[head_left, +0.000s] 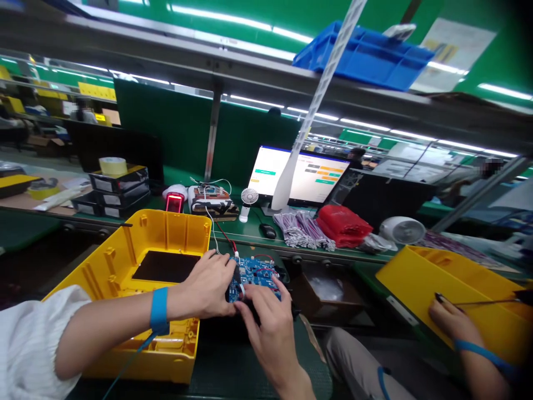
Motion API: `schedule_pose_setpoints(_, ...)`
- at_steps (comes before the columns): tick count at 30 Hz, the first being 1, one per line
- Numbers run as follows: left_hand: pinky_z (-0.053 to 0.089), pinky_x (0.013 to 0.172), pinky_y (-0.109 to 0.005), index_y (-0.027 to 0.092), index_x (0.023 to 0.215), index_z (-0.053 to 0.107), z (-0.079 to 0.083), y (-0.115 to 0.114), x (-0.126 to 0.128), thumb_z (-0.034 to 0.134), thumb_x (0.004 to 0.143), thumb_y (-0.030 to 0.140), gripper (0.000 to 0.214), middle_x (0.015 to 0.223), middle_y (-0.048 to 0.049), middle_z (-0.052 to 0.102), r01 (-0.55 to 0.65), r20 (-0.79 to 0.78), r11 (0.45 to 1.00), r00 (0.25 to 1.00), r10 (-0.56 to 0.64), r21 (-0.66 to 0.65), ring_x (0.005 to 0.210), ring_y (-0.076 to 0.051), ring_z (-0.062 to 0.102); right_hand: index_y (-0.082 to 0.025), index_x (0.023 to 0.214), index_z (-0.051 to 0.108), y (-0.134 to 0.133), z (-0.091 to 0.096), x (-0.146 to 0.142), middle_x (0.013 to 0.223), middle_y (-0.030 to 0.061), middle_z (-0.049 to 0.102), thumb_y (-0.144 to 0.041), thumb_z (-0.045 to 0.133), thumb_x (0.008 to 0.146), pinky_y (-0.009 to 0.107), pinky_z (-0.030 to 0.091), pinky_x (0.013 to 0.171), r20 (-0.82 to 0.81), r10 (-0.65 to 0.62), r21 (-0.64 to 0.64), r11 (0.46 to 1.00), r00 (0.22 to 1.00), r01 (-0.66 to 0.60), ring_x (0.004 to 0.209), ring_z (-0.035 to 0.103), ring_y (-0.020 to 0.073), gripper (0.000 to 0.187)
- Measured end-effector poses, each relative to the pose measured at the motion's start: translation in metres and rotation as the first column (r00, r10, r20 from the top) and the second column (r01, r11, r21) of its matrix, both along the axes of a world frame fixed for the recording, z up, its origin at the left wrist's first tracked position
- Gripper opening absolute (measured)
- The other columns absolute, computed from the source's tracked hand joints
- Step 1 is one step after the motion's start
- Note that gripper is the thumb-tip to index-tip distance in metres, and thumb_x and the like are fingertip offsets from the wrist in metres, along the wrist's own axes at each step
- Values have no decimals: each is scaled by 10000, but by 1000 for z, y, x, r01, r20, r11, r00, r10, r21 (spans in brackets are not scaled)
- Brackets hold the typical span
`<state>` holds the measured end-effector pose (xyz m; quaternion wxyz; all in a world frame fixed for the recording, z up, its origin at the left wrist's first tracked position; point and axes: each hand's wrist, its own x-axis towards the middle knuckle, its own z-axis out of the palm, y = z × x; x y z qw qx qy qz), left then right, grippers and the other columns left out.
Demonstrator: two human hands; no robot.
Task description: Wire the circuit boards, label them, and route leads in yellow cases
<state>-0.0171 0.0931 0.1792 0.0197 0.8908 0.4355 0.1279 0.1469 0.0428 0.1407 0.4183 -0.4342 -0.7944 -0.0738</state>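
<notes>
Both your hands work the board (255, 276): left hand (210, 284) grips its near edge, right hand (266, 322) pinches a small connector just under the left fingertips. Seating it looks to be the step; press squarely, sparing the red wire (227, 238) above your fingers.

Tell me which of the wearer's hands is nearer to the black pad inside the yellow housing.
Left. The left hand sits just right of the black pad, gripping the blue circuit board. The right hand is farther right, below the board.

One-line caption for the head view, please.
Both hands, left hand and right hand, hold a blue circuit board beside an open yellow housing.
</notes>
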Motion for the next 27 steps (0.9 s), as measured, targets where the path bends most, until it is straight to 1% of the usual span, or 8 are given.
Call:
schedule_pose_setpoints(8,333,1046,-477,92,1141,529,0,1,0,697,606,501,695,1207,-174,547,7,26,1000,1000,-7,21,1108,-332,512,-186,747,493,6,5,-1,620,-33,541,-155,445,904,467,269,1044,176,-45,73,997,983,32,573,515,116,167)
schedule_pose_setpoints(12,374,1006,-477,110,1094,541,-2,2,0,720,593,543,686,1137,-152,575,13,29,999,999,-14,36,1053,-329,530,-200,744,463,14,24,8,668,5,589,-224,404,932,345,409,857,148,-42,-37,998,988,48,667,563,157,199)
schedule_pose_setpoints(15,355,1022,-486,118,1080,545,-3,3,0,726,577,581,708,1110,-142,583,9,34,999,999,-10,39,1034,-322,538,-206,745,488,37,49,18,736,15,623,-268,406,938,274,404,720,148,-31,-130,990,988,51,759,581,168,219)
schedule_pose_setpoints(17,330,1044,-491,110,1105,541,-3,3,0,721,579,596,738,1139,-154,574,6,28,1000,1000,-7,26,1061,-326,529,-201,740,524,63,63,21,720,10,626,-275,433,926,269,383,705,200,-71,-117,989,977,95,715,570,159,220)
schedule_pose_setpoints(20,310,1060,-488,94,1126,537,-1,1,0,718,588,591,755,1180,-176,555,-9,7,1000,1000,9,-5,1106,-335,508,-195,729,596,107,68,21,679,12,643,-300,519,876,258,336,603,320,-76,-208,967,944,149,643,560,153,197)
schedule_pose_setpoints(22,314,1056,-488,103,1119,541,0,1,0,718,582,595,750,1171,-170,558,-18,11,1000,1000,18,-17,1102,-336,508,-186,692,634,134,62,20,655,12,654,-308,581,827,244,329,567,350,58,-394,915,935,91,629,571,147,190)
schedule_pose_setpoints(25,334,1037,-488,134,1070,552,0,1,0,727,561,596,709,1110,-135,580,-18,51,999,999,19,-30,1046,-319,529,-158,672,665,161,50,18,645,12,673,-334,598,806,217,380,580,216,290,-677,733,932,-71,642,606,140,231)
schedule_pose_setpoints(27,333,1036,-493,143,1058,553,0,1,0,728,554,597,701,1111,-128,579,-12,74,999,997,14,-37,1047,-321,527,-145,713,672,168,47,15,675,11,688,-355,581,819,207,417,610,124,343,-764,631,931,-131,676,629,140,253)
